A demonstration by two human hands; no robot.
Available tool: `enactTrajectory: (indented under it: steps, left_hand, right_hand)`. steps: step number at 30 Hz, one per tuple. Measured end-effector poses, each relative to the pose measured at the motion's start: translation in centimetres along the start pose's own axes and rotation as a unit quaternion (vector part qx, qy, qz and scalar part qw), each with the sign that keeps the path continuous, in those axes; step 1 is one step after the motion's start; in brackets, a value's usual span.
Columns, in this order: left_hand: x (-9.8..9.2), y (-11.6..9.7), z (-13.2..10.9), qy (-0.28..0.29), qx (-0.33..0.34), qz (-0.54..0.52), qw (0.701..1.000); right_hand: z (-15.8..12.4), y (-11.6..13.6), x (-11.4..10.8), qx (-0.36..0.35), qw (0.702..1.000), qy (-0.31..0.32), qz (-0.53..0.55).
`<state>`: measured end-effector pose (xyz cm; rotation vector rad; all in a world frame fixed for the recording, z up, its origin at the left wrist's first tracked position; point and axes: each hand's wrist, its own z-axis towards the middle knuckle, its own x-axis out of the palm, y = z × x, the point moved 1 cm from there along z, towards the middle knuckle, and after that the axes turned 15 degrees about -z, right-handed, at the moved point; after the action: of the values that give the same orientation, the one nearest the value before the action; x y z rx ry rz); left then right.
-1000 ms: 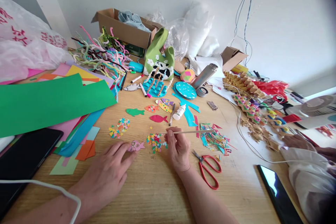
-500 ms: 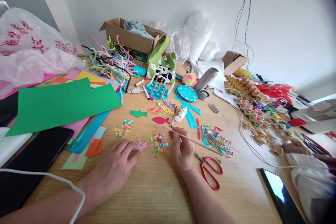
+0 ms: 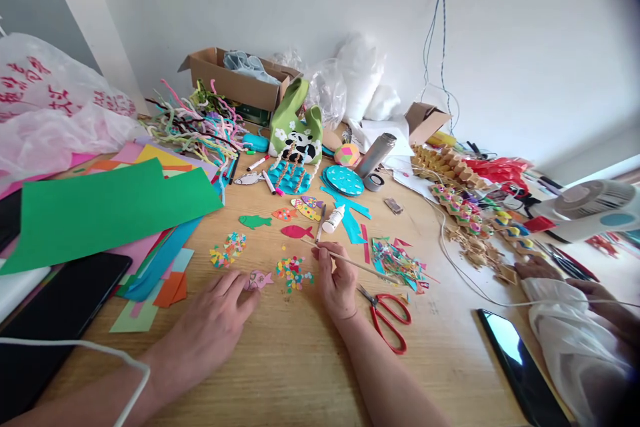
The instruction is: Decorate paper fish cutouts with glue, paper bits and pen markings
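My left hand [image 3: 220, 305] lies palm-down on the table, fingers stretched out. Its fingertips touch a pink paper fish [image 3: 259, 279]. My right hand [image 3: 339, 282] pinches a thin wooden stick [image 3: 361, 262], which slants across the hand with one tip toward the left. Between the hands sits a pile of colourful paper dots [image 3: 294, 271]. Another patch of paper bits [image 3: 229, 249] lies beyond my left hand. Red-handled scissors [image 3: 390, 315] rest right of my right wrist. Farther back are a red paper fish [image 3: 296, 231], a green paper fish [image 3: 255, 221] and a white glue bottle [image 3: 333, 219].
Green paper sheets [image 3: 115, 203] and a black phone [image 3: 70, 313] lie left. A heap of paper scraps [image 3: 397, 260] sits beyond the scissors. At right are another phone [image 3: 520, 363], a white cable [image 3: 465, 287], a small fan [image 3: 590, 207] and another person's hand [image 3: 537, 269].
The whole scene has shifted slightly left in view, showing more of the fan. Both hands keep nearly the same pose beside the fish and dots.
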<state>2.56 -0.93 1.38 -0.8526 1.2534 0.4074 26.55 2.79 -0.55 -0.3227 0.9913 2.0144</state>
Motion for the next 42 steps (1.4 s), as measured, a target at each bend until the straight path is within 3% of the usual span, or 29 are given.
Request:
enactTrajectory:
  steps: [8, 15, 23, 29, 37, 42]
  left_hand:
    - [0.3, 0.1, 0.0, -0.004, 0.002, -0.003, 1.000]
    - [0.8, 0.4, -0.4, -0.046, 0.015, -0.004, 0.999]
    - [0.8, 0.8, -0.4, -0.100, 0.063, 0.031, 0.992]
    - [0.8, 0.5, -0.5, -0.091, 0.053, 0.019, 0.994]
    - [0.7, 0.4, -0.6, -0.017, 0.009, 0.011, 1.000]
    - [0.6, 0.3, -0.8, -0.004, 0.015, 0.026, 1.000]
  right_hand:
    - [0.1, 1.1, -0.5, 0.033, 0.999, 0.019, 0.031]
    - [0.4, 1.3, -0.8, 0.019, 0.999, 0.026, 0.018]
    - [0.7, 1.2, -1.5, 0.066, 0.997, 0.012, 0.025]
    - [0.4, 0.9, -1.7, 0.053, 0.998, 0.025, 0.031]
    - [0.0, 1.2, -1.4, 0.027, 0.998, 0.028, 0.039]
    - [0.1, 1.9, -1.3, 0.016, 0.998, 0.035, 0.046]
